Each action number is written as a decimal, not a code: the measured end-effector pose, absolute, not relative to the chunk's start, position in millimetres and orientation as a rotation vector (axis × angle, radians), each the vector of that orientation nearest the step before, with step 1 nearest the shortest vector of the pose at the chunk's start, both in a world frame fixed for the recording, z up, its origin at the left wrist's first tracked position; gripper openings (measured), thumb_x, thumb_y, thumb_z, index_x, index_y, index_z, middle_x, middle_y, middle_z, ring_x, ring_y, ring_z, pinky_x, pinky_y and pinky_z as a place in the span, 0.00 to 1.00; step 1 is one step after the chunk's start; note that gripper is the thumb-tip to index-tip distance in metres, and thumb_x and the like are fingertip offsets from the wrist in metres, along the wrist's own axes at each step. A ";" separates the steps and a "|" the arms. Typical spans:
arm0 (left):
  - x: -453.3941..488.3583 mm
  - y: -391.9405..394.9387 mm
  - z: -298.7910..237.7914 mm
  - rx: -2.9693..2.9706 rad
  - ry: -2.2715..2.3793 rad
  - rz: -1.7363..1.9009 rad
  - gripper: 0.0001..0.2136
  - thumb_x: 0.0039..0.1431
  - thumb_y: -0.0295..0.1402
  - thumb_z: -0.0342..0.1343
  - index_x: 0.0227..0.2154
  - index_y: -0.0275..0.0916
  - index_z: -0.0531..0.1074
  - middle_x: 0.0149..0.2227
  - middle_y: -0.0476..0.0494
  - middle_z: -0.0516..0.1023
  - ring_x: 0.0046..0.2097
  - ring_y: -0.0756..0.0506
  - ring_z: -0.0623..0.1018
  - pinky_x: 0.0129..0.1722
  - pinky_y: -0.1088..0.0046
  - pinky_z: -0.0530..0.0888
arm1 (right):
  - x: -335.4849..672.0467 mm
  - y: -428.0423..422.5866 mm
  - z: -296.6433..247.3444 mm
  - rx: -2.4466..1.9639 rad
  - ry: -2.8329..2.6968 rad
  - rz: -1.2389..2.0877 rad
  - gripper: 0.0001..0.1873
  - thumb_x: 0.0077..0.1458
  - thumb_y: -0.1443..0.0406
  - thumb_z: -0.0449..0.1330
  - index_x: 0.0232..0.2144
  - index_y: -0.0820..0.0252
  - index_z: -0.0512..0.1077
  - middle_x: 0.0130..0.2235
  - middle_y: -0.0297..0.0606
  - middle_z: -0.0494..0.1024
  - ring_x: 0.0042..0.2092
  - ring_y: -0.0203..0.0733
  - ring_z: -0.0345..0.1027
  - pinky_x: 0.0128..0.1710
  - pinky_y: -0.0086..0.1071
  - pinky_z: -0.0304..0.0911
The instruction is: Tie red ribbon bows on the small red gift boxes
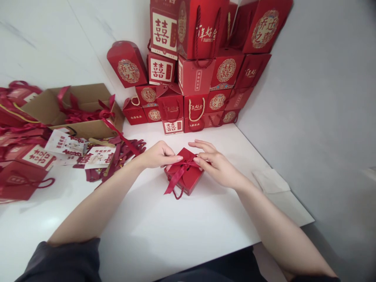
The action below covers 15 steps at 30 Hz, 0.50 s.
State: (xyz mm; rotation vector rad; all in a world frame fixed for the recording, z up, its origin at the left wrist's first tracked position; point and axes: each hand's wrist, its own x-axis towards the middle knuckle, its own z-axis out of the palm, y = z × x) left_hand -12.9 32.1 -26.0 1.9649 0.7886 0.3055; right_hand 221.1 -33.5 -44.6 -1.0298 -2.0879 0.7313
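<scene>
Red satiny ribbon (178, 180) gathers on top of the small gift box (195, 178), which sits on the white table (147, 235) between both hands, in front of the stacked boxes (195, 76). Left hand (161, 154): thumb and finger pinched on the ribbon's left side, other fingers curled. Right hand (219, 166): thumb and index pinched on its right side, other fingers spread. Done: top flaps folded shut, ribbon crossed at the middle. Remaining, my read: bow not snug or even yet; one tail hangs over the near-left edge. Knot detail too small to confirm.
</scene>
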 end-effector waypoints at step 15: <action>-15.8 39.1 -33.0 1.898 0.819 0.287 0.24 0.57 0.43 0.55 0.11 0.33 0.68 0.12 0.48 0.66 0.17 0.56 0.62 0.18 0.79 0.58 | 249.0 -22.3 -44.3 -1.205 -1.937 0.914 0.20 0.53 0.61 0.60 0.12 0.57 0.65 0.55 0.37 0.73 0.61 0.48 0.60 0.60 0.45 0.54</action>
